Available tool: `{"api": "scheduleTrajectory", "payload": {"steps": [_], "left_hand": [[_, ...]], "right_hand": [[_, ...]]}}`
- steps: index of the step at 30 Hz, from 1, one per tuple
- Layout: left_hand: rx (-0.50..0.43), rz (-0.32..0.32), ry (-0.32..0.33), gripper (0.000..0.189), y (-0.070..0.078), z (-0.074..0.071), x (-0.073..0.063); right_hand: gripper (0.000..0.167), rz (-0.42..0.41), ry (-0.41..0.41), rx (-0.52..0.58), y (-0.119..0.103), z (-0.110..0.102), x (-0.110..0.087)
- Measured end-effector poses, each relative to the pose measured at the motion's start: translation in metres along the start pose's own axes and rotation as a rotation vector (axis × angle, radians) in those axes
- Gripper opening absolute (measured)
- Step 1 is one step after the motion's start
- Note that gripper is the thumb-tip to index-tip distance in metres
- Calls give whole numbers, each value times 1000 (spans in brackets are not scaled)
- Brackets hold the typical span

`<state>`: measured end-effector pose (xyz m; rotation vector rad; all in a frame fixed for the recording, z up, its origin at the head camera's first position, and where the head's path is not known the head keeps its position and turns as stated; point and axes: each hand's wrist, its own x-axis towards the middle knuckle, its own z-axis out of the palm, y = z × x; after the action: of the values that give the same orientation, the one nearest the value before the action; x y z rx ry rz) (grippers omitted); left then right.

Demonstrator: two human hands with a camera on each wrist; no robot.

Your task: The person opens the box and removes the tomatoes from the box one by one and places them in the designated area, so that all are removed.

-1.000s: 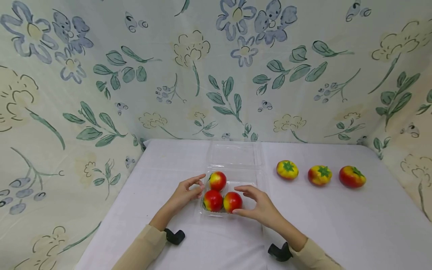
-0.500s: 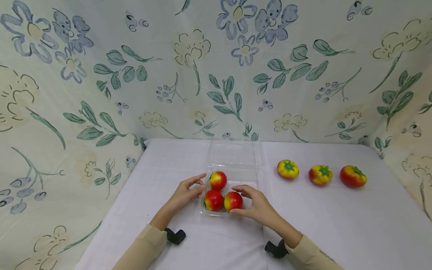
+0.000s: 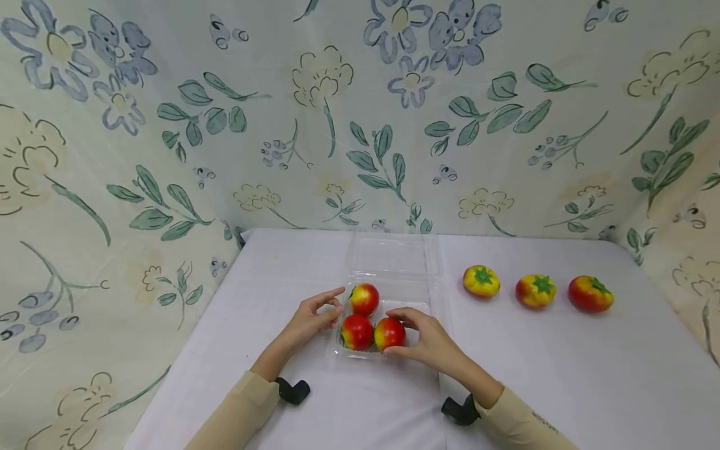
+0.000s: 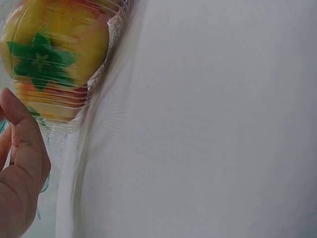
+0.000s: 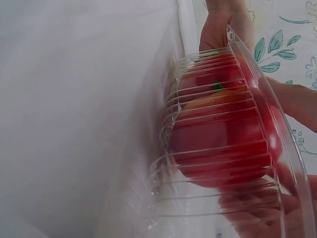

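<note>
A clear plastic clamshell box (image 3: 412,292) lies unfolded, holding three glossy red-and-yellow toy fruits with green star-shaped calyxes. One sits at the back left (image 3: 364,299), one at the front left (image 3: 357,332), and one at the front right (image 3: 390,334). My right hand (image 3: 424,339) curves its thumb and fingers round the front-right fruit; in the right wrist view the box's ribbed wall stands before that fruit (image 5: 223,141). My left hand (image 3: 308,319) is at the box's left side, fingers loosely bent, fingertips right at the rim. The left wrist view shows its fingers (image 4: 29,144) beside the wall.
The lid (image 3: 392,255) lies folded back behind the base. Three more such fruits stand in a row on the white cloth to the right: a yellower one (image 3: 481,282), a middle one (image 3: 535,291) and a redder one (image 3: 590,294). A floral curtain (image 3: 360,112) rises behind the table.
My right hand has shifted slightly left, its fingers and thumb closer round the front-right fruit. The left hand stays at the box's left side, and the fruits keep their places.
</note>
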<state>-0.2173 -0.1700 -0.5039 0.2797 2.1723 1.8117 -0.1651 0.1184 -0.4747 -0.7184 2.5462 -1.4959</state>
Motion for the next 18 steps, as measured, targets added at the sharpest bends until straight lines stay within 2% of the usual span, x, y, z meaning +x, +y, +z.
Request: {"api": "scheduleTrajectory", "payload": {"steps": [18], "left_hand": [[-20,-4,4,53,0,0,2]], "right_hand": [[58,-9,-16,-22,3,-4,2]]}}
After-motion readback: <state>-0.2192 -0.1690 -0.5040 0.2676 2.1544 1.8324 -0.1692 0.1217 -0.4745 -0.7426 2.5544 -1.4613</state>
